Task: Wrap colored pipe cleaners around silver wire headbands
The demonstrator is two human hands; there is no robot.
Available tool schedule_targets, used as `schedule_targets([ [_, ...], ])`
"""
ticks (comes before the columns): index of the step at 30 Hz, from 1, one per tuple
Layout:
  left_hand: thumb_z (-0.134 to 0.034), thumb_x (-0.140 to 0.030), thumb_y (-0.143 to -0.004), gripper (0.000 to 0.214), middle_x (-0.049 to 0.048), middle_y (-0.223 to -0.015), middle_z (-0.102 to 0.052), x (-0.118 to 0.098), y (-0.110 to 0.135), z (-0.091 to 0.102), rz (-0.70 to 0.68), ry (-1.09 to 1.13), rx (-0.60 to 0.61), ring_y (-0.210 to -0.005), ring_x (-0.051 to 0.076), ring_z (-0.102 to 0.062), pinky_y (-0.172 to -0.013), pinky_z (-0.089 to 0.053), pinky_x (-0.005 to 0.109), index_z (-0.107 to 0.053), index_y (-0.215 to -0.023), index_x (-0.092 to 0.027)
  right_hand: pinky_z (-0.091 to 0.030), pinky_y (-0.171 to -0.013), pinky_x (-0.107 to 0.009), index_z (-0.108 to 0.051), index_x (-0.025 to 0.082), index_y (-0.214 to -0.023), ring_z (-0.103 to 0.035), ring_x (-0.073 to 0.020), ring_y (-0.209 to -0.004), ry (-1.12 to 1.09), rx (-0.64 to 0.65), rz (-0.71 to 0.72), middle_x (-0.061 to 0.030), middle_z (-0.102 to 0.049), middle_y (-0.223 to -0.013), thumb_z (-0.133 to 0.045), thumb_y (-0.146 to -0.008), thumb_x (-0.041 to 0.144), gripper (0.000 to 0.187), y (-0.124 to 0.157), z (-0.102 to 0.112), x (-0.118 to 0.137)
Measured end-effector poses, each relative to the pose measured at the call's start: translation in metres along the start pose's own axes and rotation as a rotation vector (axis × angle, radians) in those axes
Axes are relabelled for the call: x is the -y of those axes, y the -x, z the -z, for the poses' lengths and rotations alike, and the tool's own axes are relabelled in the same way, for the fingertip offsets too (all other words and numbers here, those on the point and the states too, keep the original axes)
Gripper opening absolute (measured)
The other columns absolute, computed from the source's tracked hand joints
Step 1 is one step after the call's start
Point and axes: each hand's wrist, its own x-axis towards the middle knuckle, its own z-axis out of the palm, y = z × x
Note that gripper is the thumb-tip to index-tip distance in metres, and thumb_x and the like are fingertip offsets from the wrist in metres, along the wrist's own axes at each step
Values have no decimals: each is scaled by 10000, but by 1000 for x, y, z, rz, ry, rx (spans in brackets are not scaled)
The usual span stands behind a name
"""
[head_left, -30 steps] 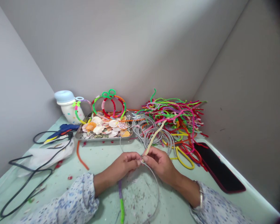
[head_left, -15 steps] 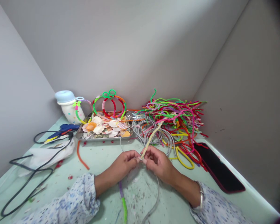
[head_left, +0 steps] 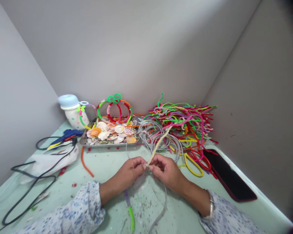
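The pale yellow strip [head_left: 158, 144] lies above the counter [head_left: 101, 162], its near end at the meeting fingertips and its long axis slanting far and right, crosswise to the short bit of gray wire [head_left: 165, 205] between the hands. The right hand [head_left: 165, 169] is nearer the strip and pinches its near end; the left hand [head_left: 132, 171] grips the wire just left of it.

We saw a cream strip [head_left: 158, 145], grey wire [head_left: 165, 205], white sleeves [head_left: 78, 204] patterned with blue flecks, a mint-green table [head_left: 107, 162], a white bottle [head_left: 74, 117] with coloured spots and a pale blue lid [head_left: 68, 100], and a black phone [head_left: 230, 175] edged dark red
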Motion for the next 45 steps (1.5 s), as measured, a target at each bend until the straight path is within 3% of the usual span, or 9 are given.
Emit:
schedule_targets([
  [23, -513, -354, -857, 220, -62, -593, -385, 2, 4, -2, -50, -82, 6, -526, 87, -316, -485, -248, 207, -522, -762, -156, -402, -499, -209, -549, 191, -779, -509, -103, -507, 25, -16, 41, 50, -537, -557, -574, -796, 172, 34, 3, -1, -4],
  [45, -511, -346, -839, 211, -62, -596, -378, 1, 6, -3, -50, -87, 0, -540, 93, -318, -498, -250, 212, -516, -740, -159, -424, -581, -246, -629, 181, -792, -538, -134, -619, 272, -58, 311, -7, -579, -711, -549, -763, 89, 125, 2, 2, -6],
])
